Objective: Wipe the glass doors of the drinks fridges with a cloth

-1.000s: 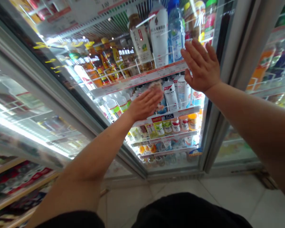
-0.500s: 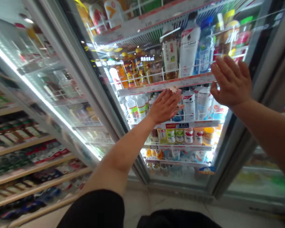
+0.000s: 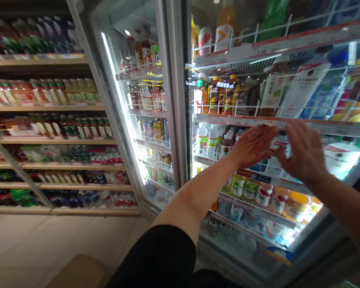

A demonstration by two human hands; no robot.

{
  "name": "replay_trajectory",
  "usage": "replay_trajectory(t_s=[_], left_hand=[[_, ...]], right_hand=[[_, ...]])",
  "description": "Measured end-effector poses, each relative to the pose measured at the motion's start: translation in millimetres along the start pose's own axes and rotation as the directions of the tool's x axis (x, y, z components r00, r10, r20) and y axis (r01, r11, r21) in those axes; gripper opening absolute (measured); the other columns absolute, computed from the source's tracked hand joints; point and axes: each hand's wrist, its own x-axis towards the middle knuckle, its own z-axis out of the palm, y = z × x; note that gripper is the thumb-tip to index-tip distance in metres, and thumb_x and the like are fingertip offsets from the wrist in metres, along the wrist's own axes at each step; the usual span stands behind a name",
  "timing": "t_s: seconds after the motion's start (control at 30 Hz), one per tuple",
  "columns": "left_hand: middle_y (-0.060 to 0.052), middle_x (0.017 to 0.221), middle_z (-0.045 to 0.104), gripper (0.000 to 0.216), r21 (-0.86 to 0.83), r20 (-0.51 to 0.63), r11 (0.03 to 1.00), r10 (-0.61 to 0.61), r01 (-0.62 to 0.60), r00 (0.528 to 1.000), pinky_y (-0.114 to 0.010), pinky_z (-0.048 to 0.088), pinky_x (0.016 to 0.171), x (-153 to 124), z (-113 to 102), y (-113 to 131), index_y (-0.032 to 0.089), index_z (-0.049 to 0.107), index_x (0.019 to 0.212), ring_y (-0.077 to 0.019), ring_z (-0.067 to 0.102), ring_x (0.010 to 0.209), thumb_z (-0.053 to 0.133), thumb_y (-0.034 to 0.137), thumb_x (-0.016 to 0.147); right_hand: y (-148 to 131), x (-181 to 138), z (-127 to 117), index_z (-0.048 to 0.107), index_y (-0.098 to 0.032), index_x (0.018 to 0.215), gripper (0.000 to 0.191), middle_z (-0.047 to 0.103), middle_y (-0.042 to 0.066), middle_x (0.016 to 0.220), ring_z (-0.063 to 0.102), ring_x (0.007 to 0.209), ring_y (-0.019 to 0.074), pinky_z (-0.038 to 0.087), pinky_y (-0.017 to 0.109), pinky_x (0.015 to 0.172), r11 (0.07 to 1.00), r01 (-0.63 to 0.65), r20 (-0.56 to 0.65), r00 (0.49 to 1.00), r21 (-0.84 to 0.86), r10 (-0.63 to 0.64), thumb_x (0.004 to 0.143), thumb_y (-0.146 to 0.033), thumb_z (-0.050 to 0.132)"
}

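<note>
Ok so the glass door (image 3: 243, 262) of that drinks cooler is right in front of you, filling the right side of your view, and both your hands are up at it, roughly level with the red-striped price rail (image 3: 258, 121). Your left hand (image 3: 253, 147) has its back to you, fingers stretched out long; can't tell if anything's pinned under the palm. Your right hand (image 3: 304, 154) is blurry, but the fingers look straight with the thumb apart, and I see nothing clamped in it.

Best tip imo: palms flat, light even pressure, don't dig in with fingertips. The hands sit super close, so give them a bit of room or they'll knock. Also don't lean your weight through that straight left arm, and mind your knuckles around the metal door frame (image 3: 172, 92).
</note>
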Motion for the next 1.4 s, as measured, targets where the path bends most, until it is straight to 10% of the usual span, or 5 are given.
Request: replay_trajectory(t_s=[0.27, 0.53, 0.8, 1.1, 1.4], left_hand=[[-0.020, 0.161, 0.032, 0.067, -0.161, -0.132, 0.987, -0.032, 0.011, 0.991, -0.046, 0.030, 0.124, -40.7, -3.7, -21.5, 0.009, 0.006, 0.159, -0.0215, 0.023, 0.153, 0.024, 0.041, 0.104], [-0.012, 0.154, 0.046, 0.056, 0.119, -0.266, 0.979, -0.129, 0.165, 0.955, -0.046, 0.033, 0.120, -137.9, -59.8, -53.5, 0.021, 0.028, 0.156, -0.0221, 0.034, 0.149, 0.038, 0.023, 0.100], [-0.017, 0.163, 0.028, 0.063, 0.069, -0.541, 0.727, -0.548, 0.683, 0.638, -0.052, 0.022, 0.124, -240.5, -78.7, -120.7, 0.018, 0.022, 0.158, -0.0277, 0.020, 0.154, 0.043, 0.035, 0.101], [-0.015, 0.131, 0.061, 0.045, -0.253, -0.361, 0.485, -0.850, 0.837, 0.383, -0.045, 0.044, 0.106, -211.0, -101.0, -167.3, 0.016, 0.048, 0.136, -0.0262, 0.057, 0.124, 0.049, 0.037, 0.096], [0.001, 0.081, 0.061, 0.008, -0.298, -0.051, 0.383, -0.921, 0.874, 0.387, -0.028, 0.043, 0.075, -211.3, -140.9, -167.9, 0.020, 0.057, 0.092, -0.0166, 0.059, 0.079, 0.063, 0.026, 0.091]], right_hand=[[-53.7, 2.0, 64.1, 0.009, -0.014, 0.163, 0.073, 0.028, 0.017, 0.164, 0.017, 0.155, 0.0319, 0.024, 0.055, 0.123, 0.996, -0.063, 0.076, 0.995, -0.066, 0.068, 0.101, -0.026, 0.045], [-71.8, -32.9, 70.2, 0.027, -0.031, 0.159, 0.067, 0.045, 0.006, 0.157, 0.032, 0.151, 0.0227, 0.012, 0.047, 0.126, 0.995, 0.022, -0.009, 1.000, -0.096, -0.023, 0.099, -0.011, 0.048], [-99.4, -34.8, 88.6, 0.023, -0.012, 0.161, 0.071, 0.054, 0.020, 0.148, 0.047, 0.139, 0.0413, 0.038, 0.054, 0.114, 0.950, -0.157, 0.018, 0.986, -0.269, 0.168, 0.100, -0.034, 0.053], [-154.3, 16.0, 130.3, 0.015, -0.005, 0.161, 0.081, 0.050, 0.024, 0.150, 0.050, 0.135, 0.0444, 0.045, 0.054, 0.109, 0.921, -0.122, 0.057, 0.987, -0.370, 0.154, 0.098, -0.034, 0.056], [-191.1, 48.1, 162.0, 0.008, -0.015, 0.163, 0.079, 0.034, 0.020, 0.161, 0.035, 0.146, 0.0455, 0.040, 0.066, 0.112, 0.970, -0.164, 0.078, 0.980, -0.179, 0.180, 0.096, -0.021, 0.050]])
